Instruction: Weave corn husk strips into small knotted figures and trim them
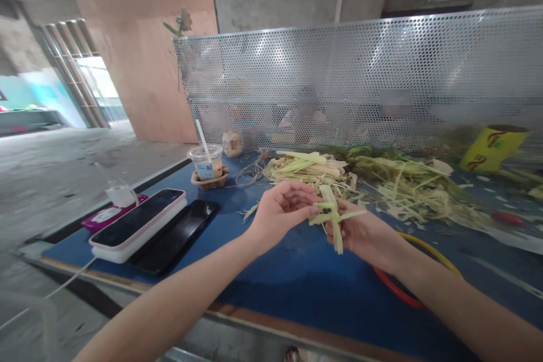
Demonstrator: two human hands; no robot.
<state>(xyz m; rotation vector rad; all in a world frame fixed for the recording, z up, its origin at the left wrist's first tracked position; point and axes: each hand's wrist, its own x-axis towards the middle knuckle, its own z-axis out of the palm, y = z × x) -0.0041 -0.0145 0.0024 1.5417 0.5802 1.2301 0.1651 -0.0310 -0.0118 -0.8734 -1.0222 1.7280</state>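
Both my hands hold crossed pale green leaf strips (333, 214) above the blue table top (297, 277). My left hand (282, 209) curls its fingers round the left ends of the strips. My right hand (365, 233) pinches them from below and behind, with one strip hanging down past its fingers. A heap of green and yellow leaf strips (314, 167) lies on the table just beyond my hands.
Two phones (144, 220) lie at the left of the table by a pink packet (106, 216). A plastic cup with a straw (206, 163) stands behind them. Red and yellow rings (403, 291) lie under my right wrist. A perforated metal screen (360, 79) closes the far side, with people behind it.
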